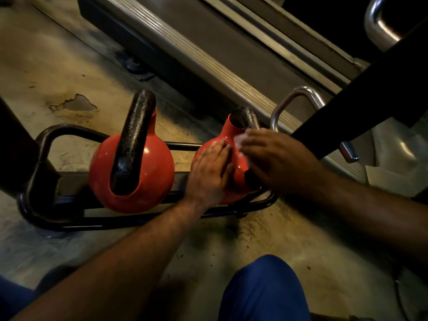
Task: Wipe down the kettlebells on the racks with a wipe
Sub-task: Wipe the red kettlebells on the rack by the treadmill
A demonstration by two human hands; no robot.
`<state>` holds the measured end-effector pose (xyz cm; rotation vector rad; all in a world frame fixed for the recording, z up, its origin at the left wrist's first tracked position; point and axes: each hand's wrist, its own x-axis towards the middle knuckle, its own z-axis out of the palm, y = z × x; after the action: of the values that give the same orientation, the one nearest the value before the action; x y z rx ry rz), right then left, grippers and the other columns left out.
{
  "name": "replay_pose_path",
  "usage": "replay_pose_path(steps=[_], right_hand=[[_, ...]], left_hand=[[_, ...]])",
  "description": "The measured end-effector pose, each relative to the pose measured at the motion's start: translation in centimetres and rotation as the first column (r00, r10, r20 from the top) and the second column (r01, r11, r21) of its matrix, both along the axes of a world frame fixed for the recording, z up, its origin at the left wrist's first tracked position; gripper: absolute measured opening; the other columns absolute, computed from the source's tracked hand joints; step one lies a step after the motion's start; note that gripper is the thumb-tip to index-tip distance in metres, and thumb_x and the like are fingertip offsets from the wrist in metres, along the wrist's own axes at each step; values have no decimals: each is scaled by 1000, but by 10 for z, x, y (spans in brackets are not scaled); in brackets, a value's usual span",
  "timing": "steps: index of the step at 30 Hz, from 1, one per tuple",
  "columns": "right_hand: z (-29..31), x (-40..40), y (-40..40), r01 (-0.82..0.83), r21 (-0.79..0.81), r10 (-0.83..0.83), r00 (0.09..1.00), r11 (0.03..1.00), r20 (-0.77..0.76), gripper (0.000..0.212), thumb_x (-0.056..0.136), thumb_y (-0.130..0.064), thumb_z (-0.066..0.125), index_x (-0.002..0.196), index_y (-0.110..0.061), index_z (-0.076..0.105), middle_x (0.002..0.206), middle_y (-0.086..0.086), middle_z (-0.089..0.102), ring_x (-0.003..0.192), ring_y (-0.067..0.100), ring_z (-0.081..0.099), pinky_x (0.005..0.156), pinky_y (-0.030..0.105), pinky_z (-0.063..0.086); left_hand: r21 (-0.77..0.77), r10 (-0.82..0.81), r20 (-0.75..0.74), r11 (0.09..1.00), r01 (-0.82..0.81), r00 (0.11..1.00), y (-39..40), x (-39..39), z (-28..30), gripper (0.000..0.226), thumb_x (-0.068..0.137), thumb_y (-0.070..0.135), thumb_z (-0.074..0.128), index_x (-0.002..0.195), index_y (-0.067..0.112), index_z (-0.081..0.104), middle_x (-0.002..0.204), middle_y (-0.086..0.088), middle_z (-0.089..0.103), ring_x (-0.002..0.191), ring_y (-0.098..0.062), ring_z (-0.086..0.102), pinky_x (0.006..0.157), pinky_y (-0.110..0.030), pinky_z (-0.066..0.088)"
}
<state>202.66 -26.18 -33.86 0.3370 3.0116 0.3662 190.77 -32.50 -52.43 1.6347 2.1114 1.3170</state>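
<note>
Above a blue-clad knee [264, 290], the left hand [209, 172] lies flat, steadying the right kettlebell [238, 163] on the low rack [69, 224] while the right hand [273, 156] rubs a white wipe [239, 141] beside its handle; next, probably the untouched-looking left kettlebell [157, 167].

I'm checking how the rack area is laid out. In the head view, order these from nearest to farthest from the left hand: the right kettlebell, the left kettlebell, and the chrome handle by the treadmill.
From the left hand:
1. Right kettlebell: the palm rests flat on its red body.
2. Left kettlebell: next along the rack, to the hand's left.
3. Chrome handle: beyond the right kettlebell, up and to the right by the treadmill edge.
</note>
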Motion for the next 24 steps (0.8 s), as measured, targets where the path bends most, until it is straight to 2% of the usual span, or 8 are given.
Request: replay_pose_path(steps=[2,4,7,11,13,17,21,24], right_hand=[[7,-12,8,69,-26,-68,998,997,12,44,100,-32,43,119,-5,72,130,14,67,130,31,56,113,29,29],[-1,-16,15,3,24,-5,995,1000,98,55,96,-37,36,122,-3,71,130,16,67,131,37,55,117,40,29],[3,-28,32,25,-74,-12,986,997,166,57,98,-42,35,124,-5,69,137,17,62,137,38,50,114,56,40],[8,-59,45,167,20,-165,936,986,310,64,98,-46,34,140,-4,56,156,17,42,150,36,29,121,49,28],[6,-65,49,132,-18,-118,930,991,347,80,87,-54,23,135,-3,61,153,18,46,147,38,35,121,49,28],[12,-81,51,181,9,-173,927,983,332,42,97,-26,41,124,-9,68,139,15,58,130,32,50,107,40,38],[13,-91,56,245,-43,-222,931,969,288,66,81,-52,26,102,-13,75,120,9,68,111,28,62,93,41,51],[11,-100,59,330,-41,-314,924,943,220,60,86,-54,30,102,-15,74,115,6,71,108,28,65,89,37,52]], left_hand=[[23,4,-2,1000,-4,1000,0,1,0,56,102,44,33,150,15,42,157,-6,38,148,-22,29,121,-46,23],[48,4,-1,999,-4,1000,0,1,0,55,102,42,35,148,14,44,156,-7,39,147,-22,31,120,-46,25],[40,10,9,999,-11,1000,-1,1,1,54,102,42,36,149,16,43,157,-6,39,147,-23,31,120,-46,26],[35,11,36,999,-12,999,-2,3,0,55,101,44,34,149,18,43,157,-6,38,147,-24,32,120,-47,25],[19,6,44,1000,-7,999,-1,2,0,56,101,45,33,150,20,42,158,-5,36,148,-22,30,120,-47,24],[36,23,45,999,-24,999,-5,4,2,56,100,43,35,149,17,44,157,-5,38,147,-24,31,121,-45,24],[32,23,39,999,-24,999,-5,4,5,56,100,44,33,149,18,44,158,-4,37,148,-21,29,122,-42,22],[56,27,30,998,-28,999,-5,3,4,54,100,41,36,148,17,46,157,-5,39,148,-20,28,122,-38,20]])
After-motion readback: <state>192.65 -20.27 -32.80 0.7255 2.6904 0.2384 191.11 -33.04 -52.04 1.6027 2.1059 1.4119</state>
